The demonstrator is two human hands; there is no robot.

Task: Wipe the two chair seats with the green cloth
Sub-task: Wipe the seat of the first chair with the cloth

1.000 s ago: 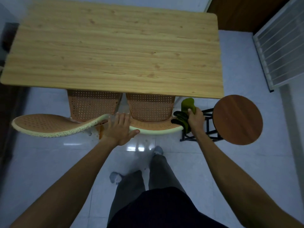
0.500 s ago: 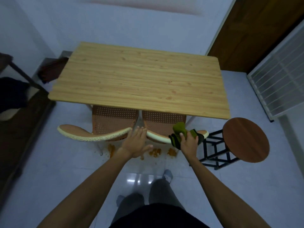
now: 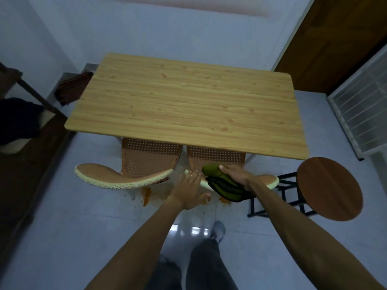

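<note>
Chairs fill the middle of the head view: two orange perforated ones are tucked under the near edge of a wooden table (image 3: 188, 105), their backs curving toward the camera with pale speckled rims. The left chair (image 3: 125, 176) sits under the near-left part of the tabletop, its seat partly showing beneath the edge. The right chair (image 3: 217, 158) sits just beside it, under the near-right part, and only a strip of its seat shows.

The right hand (image 3: 236, 176) grasps the green cloth (image 3: 222, 185), fingers wrapped over the top of the bundle, which has dark edging and hangs in folds. Cloth and hand lie over the top rim of the right chair's back, at its middle; whether the cloth touches the seat below I cannot tell.

The left hand (image 3: 190, 191) is released and flat, fingers spread and pointing toward the table, its fingertips at the left end of the right chair's back rim, in the gap between the two chairs. It holds nothing.

A round brown stool (image 3: 328, 189) on a black frame stands just past the near-right corner of the table, close beside the right chair. Orange smears (image 3: 146, 195) mark the pale tiled floor (image 3: 73, 227) under the chairs' backs. The person's dark trouser legs show at the bottom edge.
</note>
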